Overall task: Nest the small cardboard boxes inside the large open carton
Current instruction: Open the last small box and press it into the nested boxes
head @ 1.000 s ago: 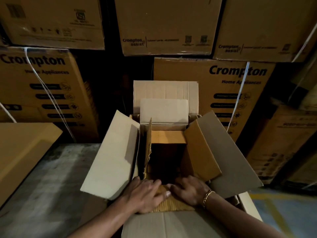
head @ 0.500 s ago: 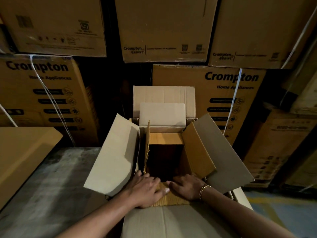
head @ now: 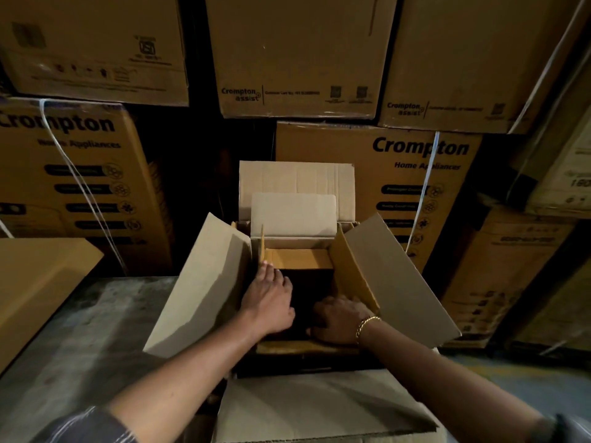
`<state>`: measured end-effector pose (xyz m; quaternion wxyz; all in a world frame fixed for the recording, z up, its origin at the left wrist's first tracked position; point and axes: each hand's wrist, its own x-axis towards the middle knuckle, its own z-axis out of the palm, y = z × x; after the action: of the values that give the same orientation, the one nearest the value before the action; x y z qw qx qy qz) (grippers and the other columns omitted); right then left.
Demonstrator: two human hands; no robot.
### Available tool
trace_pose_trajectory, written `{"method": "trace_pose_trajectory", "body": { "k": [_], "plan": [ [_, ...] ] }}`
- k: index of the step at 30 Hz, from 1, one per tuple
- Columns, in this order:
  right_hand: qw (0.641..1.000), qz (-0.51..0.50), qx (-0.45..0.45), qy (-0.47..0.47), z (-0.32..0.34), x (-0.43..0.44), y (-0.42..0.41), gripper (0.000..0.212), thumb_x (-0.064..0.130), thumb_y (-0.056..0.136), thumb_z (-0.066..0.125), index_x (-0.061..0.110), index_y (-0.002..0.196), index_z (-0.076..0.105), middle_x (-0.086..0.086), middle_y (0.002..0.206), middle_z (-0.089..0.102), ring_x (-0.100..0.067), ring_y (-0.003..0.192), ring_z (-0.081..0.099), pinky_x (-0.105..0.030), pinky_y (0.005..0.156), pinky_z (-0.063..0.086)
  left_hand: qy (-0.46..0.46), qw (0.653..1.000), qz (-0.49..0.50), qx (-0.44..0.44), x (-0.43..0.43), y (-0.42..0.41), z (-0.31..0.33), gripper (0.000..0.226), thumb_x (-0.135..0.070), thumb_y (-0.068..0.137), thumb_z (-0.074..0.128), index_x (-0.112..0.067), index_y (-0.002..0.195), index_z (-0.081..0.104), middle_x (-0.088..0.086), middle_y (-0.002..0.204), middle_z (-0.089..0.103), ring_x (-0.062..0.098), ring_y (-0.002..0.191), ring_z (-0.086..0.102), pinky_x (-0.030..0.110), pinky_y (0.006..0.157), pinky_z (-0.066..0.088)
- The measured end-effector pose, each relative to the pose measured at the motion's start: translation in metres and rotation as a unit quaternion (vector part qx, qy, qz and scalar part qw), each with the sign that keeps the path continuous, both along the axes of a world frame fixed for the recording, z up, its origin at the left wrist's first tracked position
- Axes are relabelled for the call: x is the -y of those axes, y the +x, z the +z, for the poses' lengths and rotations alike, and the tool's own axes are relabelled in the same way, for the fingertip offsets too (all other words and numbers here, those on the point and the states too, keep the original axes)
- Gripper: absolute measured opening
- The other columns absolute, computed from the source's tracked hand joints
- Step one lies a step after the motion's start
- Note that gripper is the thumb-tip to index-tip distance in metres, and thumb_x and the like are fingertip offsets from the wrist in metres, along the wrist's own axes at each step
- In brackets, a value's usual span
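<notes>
Two hands reach into the large carton [head: 319, 407], where one small box [head: 297, 259] sits nested.

Nearest, a striped sleeve [head: 89, 426] and bare forearms cross the carton's lowered near flap. The left hand [head: 271, 302] lies released, fingers straight, with their tips touching the small box's upright left flap. The right hand [head: 340, 318], wearing a gold bracelet [head: 367, 324], curls down into the dark opening by the box's near edge; whether it grasps anything cannot be told. The small box stands upright inside the carton with its top open, its flaps raised inside the carton's own splayed flaps. To the left lie the concrete floor [head: 80, 330] and a flat cardboard sheet [head: 35, 282]. Beyond rises a wall of stacked Crompton cartons [head: 415, 148], some bound with white straps.
</notes>
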<state>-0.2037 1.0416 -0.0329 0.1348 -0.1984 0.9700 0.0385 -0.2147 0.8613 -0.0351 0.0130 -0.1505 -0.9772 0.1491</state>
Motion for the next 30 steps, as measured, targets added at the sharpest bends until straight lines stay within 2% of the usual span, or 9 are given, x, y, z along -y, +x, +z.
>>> {"method": "trace_pose_trajectory", "body": {
  "k": [4,6,8,10,15,20,23,26,30],
  "plan": [
    [0.995,-0.012,-0.088,0.037,0.009,-0.013,-0.037,0.065,0.066,0.089,0.046,0.024,0.138,0.046,-0.007,0.147,0.045,-0.031,0.138,0.038,-0.047,0.11,0.031,-0.032,0.997,0.07,-0.021,0.017,-0.024,0.002,0.084,-0.062,0.096,0.039,-0.004,0.155,0.029,0.024,0.161,0.029,0.039,0.151,0.021,0.053,0.124,0.003],
    [0.993,-0.029,-0.098,0.059,0.009,-0.022,-0.054,0.074,0.065,0.089,0.047,0.021,0.148,0.036,-0.009,0.159,0.031,-0.032,0.148,0.023,-0.05,0.118,0.023,-0.067,0.993,0.096,-0.021,0.022,-0.031,-0.004,0.085,-0.064,0.096,0.036,-0.003,0.155,0.029,0.026,0.159,0.032,0.038,0.149,0.026,0.056,0.123,-0.002],
    [0.989,-0.051,-0.104,0.093,0.006,-0.031,-0.069,0.084,0.064,0.091,0.045,0.018,0.157,0.021,-0.011,0.166,0.013,-0.033,0.153,0.006,-0.051,0.122,0.012,-0.07,0.99,0.119,-0.001,0.028,-0.038,-0.013,0.087,-0.067,0.096,0.034,-0.005,0.157,0.025,0.028,0.161,0.025,0.041,0.151,0.02,0.057,0.123,-0.003],
    [0.985,-0.075,-0.106,0.109,0.0,-0.037,-0.081,0.086,0.064,0.093,0.041,0.018,0.159,0.013,-0.012,0.168,0.002,-0.034,0.154,-0.002,-0.051,0.123,0.006,-0.047,0.989,0.142,0.02,0.036,-0.048,-0.02,0.092,-0.069,0.094,0.036,-0.008,0.159,0.018,0.027,0.164,0.013,0.044,0.152,0.009,0.056,0.123,0.0],
    [0.982,-0.134,-0.101,0.082,-0.02,-0.042,-0.098,0.091,0.069,0.093,0.033,0.014,0.16,0.005,-0.016,0.167,-0.005,-0.036,0.153,-0.009,-0.049,0.124,0.001,0.01,0.989,0.146,-0.002,0.051,-0.073,-0.032,0.094,-0.069,0.093,0.04,-0.009,0.16,0.014,0.022,0.167,0.007,0.041,0.154,0.001,0.054,0.124,0.003],
    [0.979,-0.142,-0.133,0.057,-0.045,-0.051,-0.103,0.094,0.073,0.092,0.018,0.01,0.16,0.001,-0.016,0.167,-0.011,-0.035,0.153,-0.014,-0.049,0.124,-0.002,0.05,0.99,0.13,-0.024,0.061,-0.076,-0.045,0.092,-0.071,0.094,0.03,-0.01,0.16,0.011,0.021,0.167,0.002,0.038,0.155,-0.002,0.051,0.125,0.001],
    [0.979,-0.156,-0.13,-0.003,-0.057,-0.06,-0.102,0.1,0.079,0.088,0.013,0.011,0.16,0.003,-0.014,0.167,-0.008,-0.032,0.153,-0.012,-0.046,0.123,-0.002,0.076,0.989,0.119,-0.032,0.065,-0.073,-0.053,0.091,-0.072,0.094,0.023,-0.012,0.161,0.009,0.019,0.168,0.0,0.036,0.155,-0.005,0.05,0.125,0.0],
    [0.979,-0.162,-0.121,-0.03,-0.06,-0.065,-0.107,0.099,0.081,0.088,0.015,0.014,0.16,0.002,-0.011,0.167,-0.009,-0.029,0.154,-0.012,-0.045,0.123,-0.001,0.075,0.989,0.118,-0.039,0.063,-0.075,-0.058,0.091,-0.072,0.093,0.02,-0.012,0.16,0.008,0.02,0.168,0.001,0.037,0.155,-0.003,0.052,0.125,0.003],
    [0.981,-0.148,-0.127,0.0,-0.06,-0.06,-0.107,0.1,0.08,0.089,0.022,0.012,0.16,0.0,-0.014,0.167,-0.009,-0.032,0.154,-0.01,-0.046,0.123,0.001,0.043,0.991,0.121,-0.03,0.064,-0.076,-0.057,0.091,-0.07,0.094,0.023,-0.01,0.161,0.007,0.021,0.167,0.0,0.039,0.154,-0.003,0.053,0.124,0.003]
  ]
}}
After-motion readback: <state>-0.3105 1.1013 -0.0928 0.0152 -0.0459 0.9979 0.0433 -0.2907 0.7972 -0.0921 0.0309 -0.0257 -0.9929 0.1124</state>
